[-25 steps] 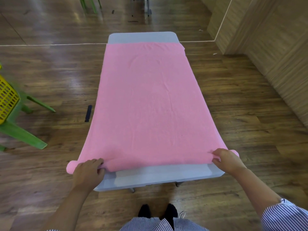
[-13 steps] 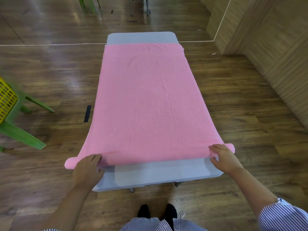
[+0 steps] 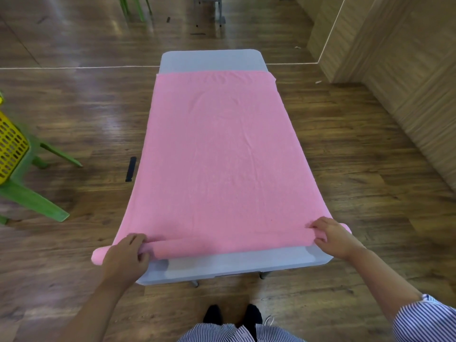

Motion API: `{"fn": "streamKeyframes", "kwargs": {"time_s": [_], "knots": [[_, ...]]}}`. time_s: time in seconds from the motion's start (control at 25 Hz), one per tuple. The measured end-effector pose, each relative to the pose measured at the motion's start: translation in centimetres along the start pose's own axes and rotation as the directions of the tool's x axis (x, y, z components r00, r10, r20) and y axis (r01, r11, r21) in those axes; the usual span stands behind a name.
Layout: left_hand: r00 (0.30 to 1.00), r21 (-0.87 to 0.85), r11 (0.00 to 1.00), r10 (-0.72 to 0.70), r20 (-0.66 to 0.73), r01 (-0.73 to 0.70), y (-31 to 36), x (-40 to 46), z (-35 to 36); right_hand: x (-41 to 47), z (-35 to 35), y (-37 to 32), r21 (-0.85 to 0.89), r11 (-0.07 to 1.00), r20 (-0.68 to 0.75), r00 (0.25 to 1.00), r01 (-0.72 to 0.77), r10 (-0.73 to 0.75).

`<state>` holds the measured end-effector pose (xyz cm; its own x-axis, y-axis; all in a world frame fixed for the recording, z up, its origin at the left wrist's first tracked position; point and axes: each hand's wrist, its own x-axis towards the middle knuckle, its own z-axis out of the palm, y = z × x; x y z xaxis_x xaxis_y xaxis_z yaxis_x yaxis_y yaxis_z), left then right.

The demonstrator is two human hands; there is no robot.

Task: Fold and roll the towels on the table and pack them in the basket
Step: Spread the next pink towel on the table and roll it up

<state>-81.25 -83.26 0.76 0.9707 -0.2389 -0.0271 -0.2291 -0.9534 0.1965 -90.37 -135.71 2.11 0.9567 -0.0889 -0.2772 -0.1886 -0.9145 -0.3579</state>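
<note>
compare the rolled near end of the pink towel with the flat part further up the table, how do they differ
The rolled end is a thin tube across the table's near edge; the flat part lies spread in a single layer towards the far end. The roll overhangs the table on both sides, and the left hand and right hand rest on it; nothing touches the flat part. Both are the same pink cloth.

— Cut off on my feed? Yellow perforated plastic basket (image 3: 11, 149), by the left edge; green plastic chair (image 3: 34, 201) likewise.

— Hidden? White table (image 3: 212, 60), mostly beneath the pink towel (image 3: 222, 156).
</note>
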Motion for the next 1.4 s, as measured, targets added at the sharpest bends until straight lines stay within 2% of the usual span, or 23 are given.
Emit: {"fn": "streamKeyframes", "kwargs": {"time_s": [0.16,0.24,0.4,0.52,0.68,0.8,0.88,0.96,1.16,1.24,1.4], "knots": [[0.999,-0.017,0.999,-0.033,-0.038,0.032,0.4,-0.4,0.0,-0.2,0.0,0.6,-0.029,0.995,-0.213,0.972,0.092,-0.096],[1.0,-0.018,1.0,-0.025,-0.004,0.025,0.4,-0.7,0.3,-0.4,0.6,0.6,-0.063,0.992,-0.226,0.966,0.11,-0.122],[0.994,0.005,1.0,-0.004,0.106,0.004,-0.3,-0.3,0.6,-0.4,0.6,0.6,-0.082,0.996,-0.044,0.998,0.03,-0.034],[0.993,0.0,1.0,-0.022,0.12,0.022,0.0,-0.3,0.0,-0.3,0.1,0.2,-0.074,0.997,-0.023,1.0,-0.003,0.001],[0.996,0.006,0.999,0.048,0.074,-0.049,0.1,-0.5,-0.5,-0.5,-0.6,0.0,-0.136,0.985,0.084,0.99,-0.102,0.114],[0.995,-0.03,0.995,0.091,-0.027,-0.092,0.2,0.0,-0.6,-0.2,-0.7,0.0,-0.031,0.998,0.002,0.998,-0.057,0.057],[0.997,-0.032,0.997,0.071,-0.028,-0.071,0.8,0.1,-0.7,-0.1,-0.7,-0.2,-0.03,0.999,-0.109,0.994,-0.017,0.014],[0.999,-0.023,0.999,0.048,0.007,-0.047,0.9,0.0,-0.3,-0.2,-0.2,-0.2,-0.042,0.999,-0.154,0.988,0.025,-0.031],[0.996,-0.018,1.0,-0.016,0.091,0.017,1.3,0.0,0.4,-0.8,0.5,-0.1,-0.029,0.999,-0.096,0.994,0.043,-0.045],[0.997,-0.022,1.0,-0.013,0.081,0.014,1.7,-0.3,0.3,-0.8,-0.1,-0.7,-0.033,0.999,-0.084,0.996,-0.034,0.031],[0.998,-0.007,0.999,0.037,0.055,-0.037,1.3,-1.1,0.4,-0.7,-1.1,-0.7,-0.082,0.983,0.09,0.981,-0.163,0.17]]}}
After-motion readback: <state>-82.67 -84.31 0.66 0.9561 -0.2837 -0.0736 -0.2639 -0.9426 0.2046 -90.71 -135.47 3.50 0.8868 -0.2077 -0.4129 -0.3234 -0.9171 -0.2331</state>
